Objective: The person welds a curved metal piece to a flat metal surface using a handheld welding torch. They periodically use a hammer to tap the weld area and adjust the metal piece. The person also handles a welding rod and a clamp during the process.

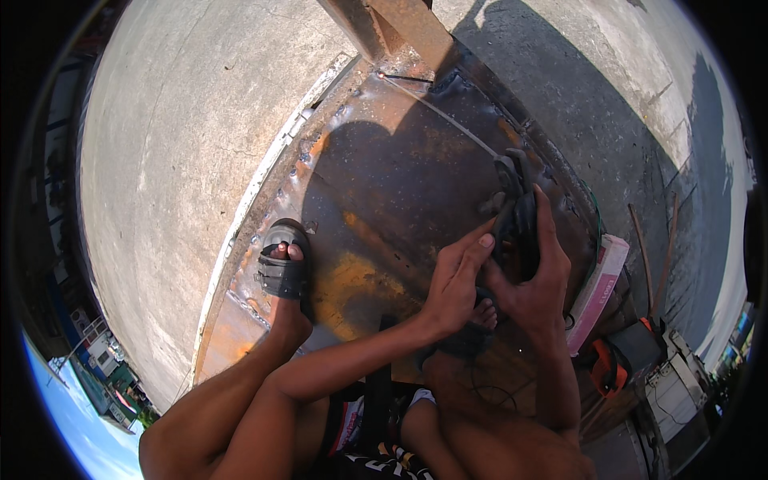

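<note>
My right hand point(532, 292) is wrapped round a black welding electrode holder point(520, 220), with one finger stretched along its far side. My left hand point(458, 280) presses its closed fingers against the near left side of the same holder. From the jaws a thin grey welding rod point(448, 120) slants away to the far left. Its tip glows faintly orange by a seam at the foot of a rusty steel post point(416, 36). Beneath lies a rust-stained steel plate point(352, 184) with weld beads along its edges. Parts of the holder's handle are hidden by my hands.
My sandalled left foot point(284, 260) stands on the plate; the other is behind my hands. At right lie a pink-and-white rod box point(600, 292), an orange-and-black tool or case point(612, 368) and two rusty rods point(668, 248). Concrete ground point(176, 144) surrounds the plate.
</note>
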### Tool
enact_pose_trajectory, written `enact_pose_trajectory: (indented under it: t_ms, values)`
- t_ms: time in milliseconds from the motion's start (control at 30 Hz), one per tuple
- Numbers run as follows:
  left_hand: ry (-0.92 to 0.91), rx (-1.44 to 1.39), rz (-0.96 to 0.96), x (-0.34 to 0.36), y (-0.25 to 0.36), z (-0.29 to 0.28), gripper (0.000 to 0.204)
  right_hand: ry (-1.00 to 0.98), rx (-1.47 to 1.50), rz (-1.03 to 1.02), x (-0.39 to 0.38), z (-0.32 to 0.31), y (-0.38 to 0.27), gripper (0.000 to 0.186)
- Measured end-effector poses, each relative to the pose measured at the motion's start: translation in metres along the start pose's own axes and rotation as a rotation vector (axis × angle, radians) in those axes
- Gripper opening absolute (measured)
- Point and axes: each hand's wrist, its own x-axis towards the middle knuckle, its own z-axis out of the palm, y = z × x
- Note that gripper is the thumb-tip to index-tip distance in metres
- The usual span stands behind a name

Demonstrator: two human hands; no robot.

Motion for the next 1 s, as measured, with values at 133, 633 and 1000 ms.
enact_pose_trajectory:
  t_ms: [133, 633, 1000]
  values:
    - [-0.016, -0.028, -0.02, -0.0004, -0.0005, -0.0005, 0.052, 0.005, 0.036, 0.005, -0.0011, 0.0007, 0.0024, 0.101]
    - [-0.012, -0.033, -0.016, 0.0004, -0.0004, -0.0019, 0.051, -0.005, 0.023, 0.008, 0.0, 0.0011, 0.0016, 0.101]
    - [0.021, 0.009, -0.01, -0.002, 0.0018, 0.0021, 0.052, 0.026, -0.002, -0.037, -0.0005, 0.0017, 0.003, 0.102]
